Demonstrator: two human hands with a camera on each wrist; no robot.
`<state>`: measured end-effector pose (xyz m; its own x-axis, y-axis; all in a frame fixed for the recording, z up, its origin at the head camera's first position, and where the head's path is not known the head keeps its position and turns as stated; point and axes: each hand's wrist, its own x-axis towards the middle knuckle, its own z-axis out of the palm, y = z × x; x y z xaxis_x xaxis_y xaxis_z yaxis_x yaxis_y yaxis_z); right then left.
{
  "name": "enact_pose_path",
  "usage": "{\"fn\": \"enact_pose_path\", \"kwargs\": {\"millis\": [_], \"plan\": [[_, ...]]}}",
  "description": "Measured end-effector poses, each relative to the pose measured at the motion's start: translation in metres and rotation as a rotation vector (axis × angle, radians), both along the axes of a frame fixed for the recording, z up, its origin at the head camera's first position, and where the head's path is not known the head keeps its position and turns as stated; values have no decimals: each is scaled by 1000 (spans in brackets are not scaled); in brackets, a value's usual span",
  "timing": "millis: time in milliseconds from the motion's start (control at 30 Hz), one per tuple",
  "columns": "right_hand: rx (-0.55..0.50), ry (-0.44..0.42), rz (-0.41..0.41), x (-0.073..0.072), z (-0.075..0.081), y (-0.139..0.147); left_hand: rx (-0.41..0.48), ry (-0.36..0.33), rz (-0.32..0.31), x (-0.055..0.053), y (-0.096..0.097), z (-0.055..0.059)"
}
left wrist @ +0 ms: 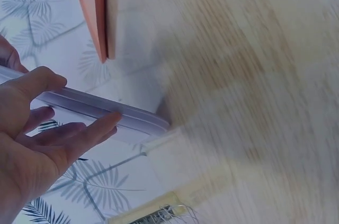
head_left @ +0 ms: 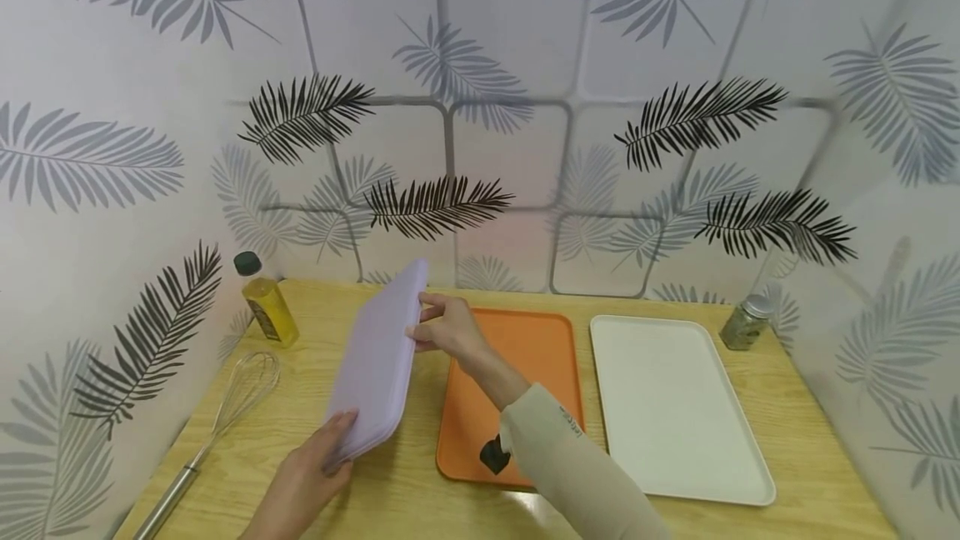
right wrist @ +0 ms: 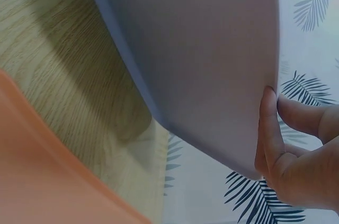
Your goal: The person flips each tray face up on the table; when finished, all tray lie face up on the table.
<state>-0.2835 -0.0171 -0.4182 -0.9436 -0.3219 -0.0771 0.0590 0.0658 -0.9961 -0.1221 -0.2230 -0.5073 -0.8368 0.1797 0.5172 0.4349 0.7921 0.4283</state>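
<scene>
A lavender tray (head_left: 372, 361) is held up off the table, tilted steeply onto its side, left of the orange tray. My left hand (head_left: 309, 467) grips its near end, thumb on one face and fingers on the other. At the far end, my right hand (head_left: 450, 328) pinches the rim between thumb and fingers. The left wrist view shows the tray's edge (left wrist: 143, 121) between the left thumb and fingers. In the right wrist view the tray's broad underside or floor (right wrist: 201, 65) faces the camera, with the right hand (right wrist: 296, 160) at one corner.
An orange tray (head_left: 517, 340) lies mid-table, partly covered by the right forearm, with a white tray (head_left: 675, 407) to its right. A whisk (head_left: 198, 458) and a bottle of yellow oil (head_left: 272, 311) are at left. A small jar (head_left: 747, 323) stands back right, near the patterned wall (head_left: 510, 165).
</scene>
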Motion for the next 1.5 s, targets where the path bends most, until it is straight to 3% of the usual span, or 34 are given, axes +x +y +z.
{"fn": "enact_pose_path", "kwargs": {"millis": [333, 533, 800, 1033, 1500], "plan": [[-49, 12, -14, 2, 13, -8, 32, 38, -46, 1, 15, 18], [-76, 5, -33, 7, 22, -12, 99, 55, -53, 2, 28, 33], [-125, 30, -60, 11, 32, -16, 162, 31, -104, 3, 40, 52], [-124, 40, -69, 15, 35, -19, 215, 17, -122, 6, 42, 60], [-161, 29, -39, 18, 36, -33, 259, 33, -62, 12, 36, 73]]}}
